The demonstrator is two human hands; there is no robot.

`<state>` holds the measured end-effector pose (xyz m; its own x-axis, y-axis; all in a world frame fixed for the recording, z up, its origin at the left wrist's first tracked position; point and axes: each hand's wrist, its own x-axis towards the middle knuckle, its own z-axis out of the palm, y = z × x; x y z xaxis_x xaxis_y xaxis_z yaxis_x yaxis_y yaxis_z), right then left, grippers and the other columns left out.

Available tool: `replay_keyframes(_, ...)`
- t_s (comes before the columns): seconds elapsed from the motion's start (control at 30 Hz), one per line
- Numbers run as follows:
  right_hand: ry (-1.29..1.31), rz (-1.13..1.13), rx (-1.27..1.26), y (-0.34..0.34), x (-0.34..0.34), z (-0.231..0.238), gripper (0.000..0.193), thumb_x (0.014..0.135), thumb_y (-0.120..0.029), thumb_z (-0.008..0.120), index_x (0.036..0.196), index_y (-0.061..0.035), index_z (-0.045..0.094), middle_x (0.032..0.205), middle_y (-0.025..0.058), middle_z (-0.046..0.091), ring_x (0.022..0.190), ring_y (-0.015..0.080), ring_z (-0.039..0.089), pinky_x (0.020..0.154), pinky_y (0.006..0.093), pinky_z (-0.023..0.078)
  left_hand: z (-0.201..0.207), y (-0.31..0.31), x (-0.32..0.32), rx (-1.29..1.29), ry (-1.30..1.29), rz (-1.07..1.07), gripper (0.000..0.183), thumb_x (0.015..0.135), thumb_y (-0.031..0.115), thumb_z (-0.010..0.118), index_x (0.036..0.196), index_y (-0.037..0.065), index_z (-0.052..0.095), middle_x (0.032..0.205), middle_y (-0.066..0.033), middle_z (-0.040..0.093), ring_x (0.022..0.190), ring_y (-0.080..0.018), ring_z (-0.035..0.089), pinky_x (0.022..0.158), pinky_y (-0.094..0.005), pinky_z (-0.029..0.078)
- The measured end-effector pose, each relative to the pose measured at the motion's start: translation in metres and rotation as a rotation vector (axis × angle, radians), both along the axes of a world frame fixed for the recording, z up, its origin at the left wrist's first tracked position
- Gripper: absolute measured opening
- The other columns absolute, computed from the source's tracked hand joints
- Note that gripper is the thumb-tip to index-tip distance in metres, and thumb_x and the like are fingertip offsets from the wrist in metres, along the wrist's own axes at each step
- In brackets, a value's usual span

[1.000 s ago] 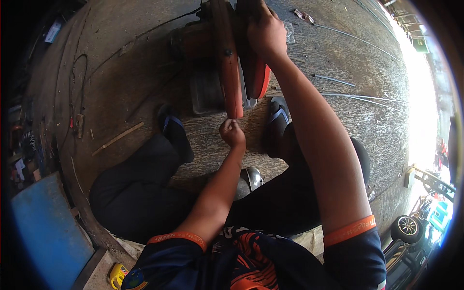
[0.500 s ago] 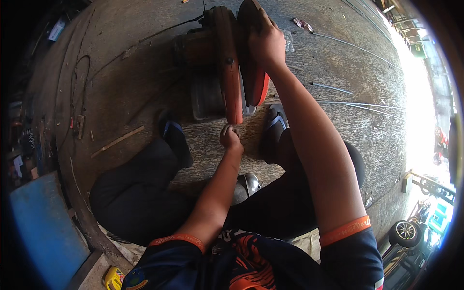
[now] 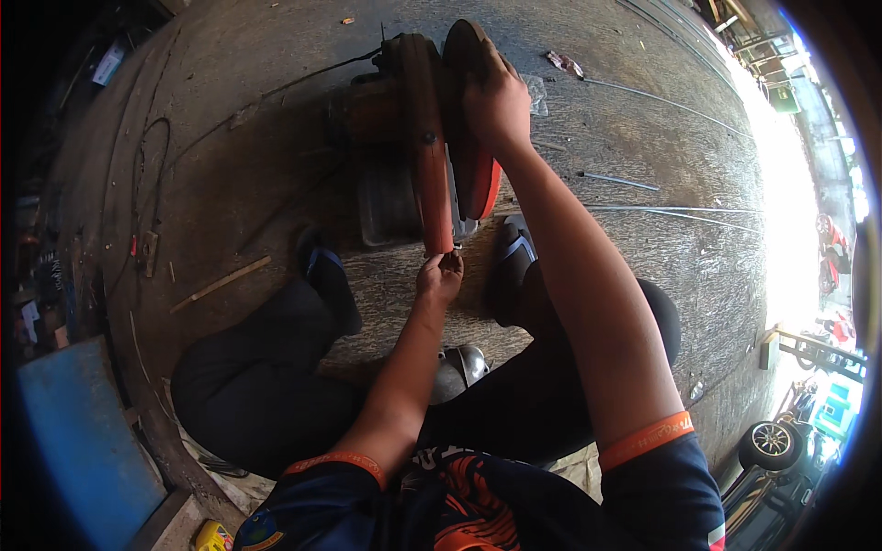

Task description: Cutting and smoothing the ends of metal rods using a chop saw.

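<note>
An orange-red cut-off saw stands on the floor between my feet, its long arm pointing toward me. Along its right side is a large disc, dark at the far end, with an orange-red curved part nearer to me. My right hand grips the disc's right edge from above, the thumb hidden. My left hand is at the near tip of the saw's arm, palm partly turned up and fingers curled. What they close on is too small to make out.
Thin metal rods lie to the right, and a wooden stick to the left. A dark rounded object sits between my legs. A cable runs leftward from the saw. A blue panel stands at lower left.
The saw and both hands appear slightly lower in view. My left hand has turned its palm more upward at the arm's tip. My right hand keeps its hold on the disc.
</note>
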<state>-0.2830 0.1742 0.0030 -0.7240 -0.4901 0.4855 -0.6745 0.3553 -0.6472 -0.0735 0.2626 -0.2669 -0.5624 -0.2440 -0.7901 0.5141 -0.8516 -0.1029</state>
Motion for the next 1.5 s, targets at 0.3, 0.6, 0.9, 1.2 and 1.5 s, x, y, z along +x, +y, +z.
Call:
replay_keyframes(0.3, -0.015, 0.035, -0.025, 0.002, 0.003, 0.005, 0.049, 0.084, -0.018, 0.057, 0.132, -0.0090, 0.051, 0.115, 0.0232, 0.061, 0.102, 0.0417, 0.060, 0.088, 0.0472, 0.049, -0.004, -0.002, 0.000, -0.342, -0.152, -0.258, 0.009, 0.090, 0.012, 0.064, 0.097, 0.008, 0.060, 0.089, -0.0033, 0.063, 0.082, -0.0162, 0.061, 0.072, -0.0317, 0.051)
replay_keyframes(0.6, -0.018, 0.071, 0.203, -0.017, -0.024, 0.029, 0.045, 0.086, -0.019, 0.053, 0.131, -0.0153, 0.049, 0.106, 0.0240, 0.064, 0.095, 0.0442, 0.062, 0.080, 0.0496, 0.052, 0.005, -0.022, 0.010, -0.037, 0.049, -0.107, 0.008, 0.091, 0.005, 0.055, 0.099, 0.005, 0.058, 0.092, -0.0046, 0.063, 0.080, -0.0190, 0.062, 0.075, -0.0365, 0.052)
replay_keyframes(0.9, 0.043, 0.167, 0.380, -0.038, -0.046, 0.068, 0.034, 0.083, -0.031, 0.061, 0.099, -0.0020, 0.055, 0.097, 0.0266, 0.064, 0.091, 0.0470, 0.061, 0.079, 0.0535, 0.050, 0.001, -0.019, 0.005, -0.257, -0.097, -0.242, 0.012, 0.090, -0.002, 0.056, 0.101, 0.001, 0.057, 0.097, -0.0080, 0.061, 0.087, -0.0184, 0.061, 0.078, -0.0327, 0.051)
replay_keyframes(1.2, -0.253, 0.038, 0.082, -0.040, -0.072, 0.038, 0.038, 0.089, -0.029, 0.055, 0.118, -0.0053, 0.060, 0.097, 0.0201, 0.068, 0.087, 0.0300, 0.068, 0.076, 0.0393, 0.053, 0.005, -0.014, 0.007, -0.684, -0.159, -0.413, 0.009, 0.083, 0.002, 0.066, 0.090, 0.005, 0.062, 0.082, -0.0023, 0.062, 0.073, -0.0140, 0.059, 0.066, -0.0261, 0.046)
replay_keyframes(1.5, -1.526, -0.535, -0.218, 0.131, 0.097, -0.201, 0.022, 0.085, -0.018, 0.058, 0.101, -0.0052, 0.064, 0.090, 0.0089, 0.064, 0.074, 0.0194, 0.063, 0.061, 0.0339, 0.051, -0.039, -0.036, 0.006, -0.138, -0.174, -0.128, 0.014, 0.090, 0.019, 0.058, 0.094, 0.005, 0.060, 0.082, -0.0079, 0.062, 0.076, -0.0235, 0.062, 0.071, -0.0358, 0.052)
